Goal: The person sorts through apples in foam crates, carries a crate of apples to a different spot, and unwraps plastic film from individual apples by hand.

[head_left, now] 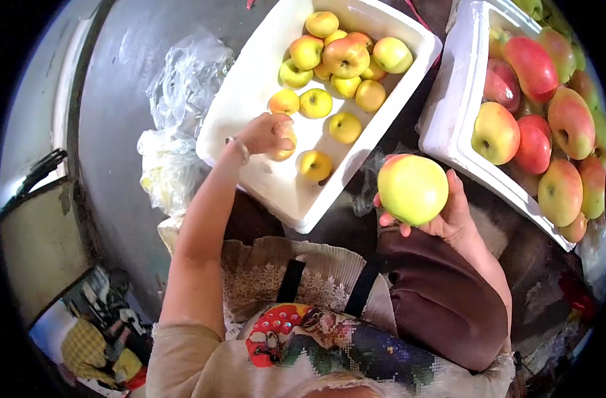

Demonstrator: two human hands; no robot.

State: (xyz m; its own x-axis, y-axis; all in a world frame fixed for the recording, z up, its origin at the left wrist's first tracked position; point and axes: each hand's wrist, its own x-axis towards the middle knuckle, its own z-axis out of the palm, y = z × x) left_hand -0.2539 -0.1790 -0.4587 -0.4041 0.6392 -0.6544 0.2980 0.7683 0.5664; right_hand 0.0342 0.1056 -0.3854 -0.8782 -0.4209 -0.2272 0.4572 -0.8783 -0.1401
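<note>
My left hand (263, 132), with a bracelet at the wrist, reaches into a white foam box (226, 123). Its fingers are closed round a yellow-orange apple (286, 147) low over the box floor. Just right of it lie two single yellow apples, one (315, 165) nearer to me and one (345, 127) farther off. Between the two boxes, my right hand (457, 215) holds up a large yellow-green apple (414, 190) with a reddish patch, gripped from below and the side. That apple hides part of the fingers.
Several yellow and blushed apples (346, 57) are heaped at the box's far end. To the right stands a second white foam box (442, 116), full of red-and-yellow apples (534, 69). Crumpled clear plastic bags (187, 86) lie left of the first box on the grey floor (124, 132).
</note>
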